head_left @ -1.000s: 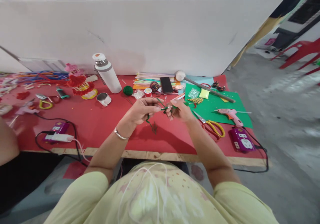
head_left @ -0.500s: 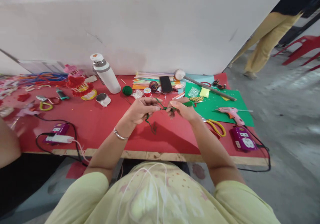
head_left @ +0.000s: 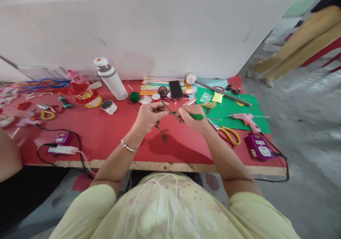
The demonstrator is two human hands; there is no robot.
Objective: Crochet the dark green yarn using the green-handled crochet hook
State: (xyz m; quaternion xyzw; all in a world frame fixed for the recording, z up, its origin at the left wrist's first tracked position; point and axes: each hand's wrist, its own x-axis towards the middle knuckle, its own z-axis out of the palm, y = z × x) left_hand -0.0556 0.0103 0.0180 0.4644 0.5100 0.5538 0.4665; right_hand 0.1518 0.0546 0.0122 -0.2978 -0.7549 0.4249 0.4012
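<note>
My left hand [head_left: 149, 116] is closed in a pinch on a small piece of dark green yarn work [head_left: 160, 132], whose tail hangs down above the red table [head_left: 106, 132]. My right hand [head_left: 194, 117] is closed around a crochet hook with a green handle [head_left: 195, 116]; its metal tip points left into the yarn at my left fingers. A green strand runs back from my hands toward the green yarn ball [head_left: 134, 96]. Both hands hover over the middle of the table.
A white bottle [head_left: 110, 79], a small cup [head_left: 108, 106], a phone [head_left: 176, 89], straws, yellow-handled scissors [head_left: 227, 135], a pink glue gun [head_left: 246, 120] on green paper and two purple power strips [head_left: 258, 147] lie around. A white board stands behind. Another person's arm [head_left: 9, 155] is at left.
My right hand has turned so the hook's green handle now lies level, pointing right. The hands stayed together over the table. A person in the right background has walked further right.
</note>
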